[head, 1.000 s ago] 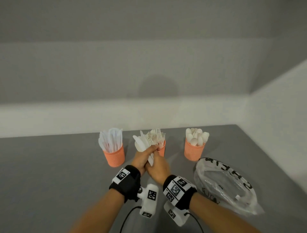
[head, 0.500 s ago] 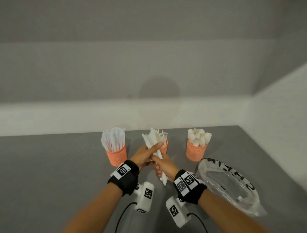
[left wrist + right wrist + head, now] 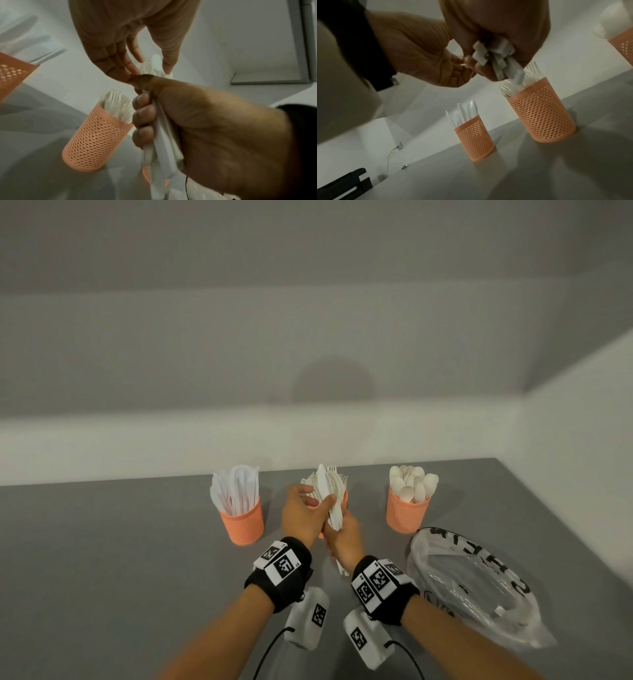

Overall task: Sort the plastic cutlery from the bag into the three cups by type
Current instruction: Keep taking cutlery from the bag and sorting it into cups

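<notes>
My right hand (image 3: 339, 530) grips a bundle of white plastic cutlery (image 3: 327, 491) by its handles and holds it upright in front of the middle cup. My left hand (image 3: 318, 501) pinches the bundle's upper part between thumb and fingers; the left wrist view shows this pinch on the cutlery bundle (image 3: 161, 146). Three orange mesh cups stand in a row: the left cup (image 3: 242, 523) with knives, the middle cup (image 3: 96, 142) with forks, partly hidden by my hands in the head view, and the right cup (image 3: 407, 514) with spoons. The handle ends (image 3: 498, 54) stick out below my right fist.
A crumpled clear plastic bag (image 3: 479, 587) with black print lies on the grey table (image 3: 102, 559) to the right of my right forearm. White walls run close behind the cups and along the table's right side.
The bundle has swung from leaning left to standing upright. My left hand has slid up from the handles to its upper part, and both hands have moved a little toward the middle cup.
</notes>
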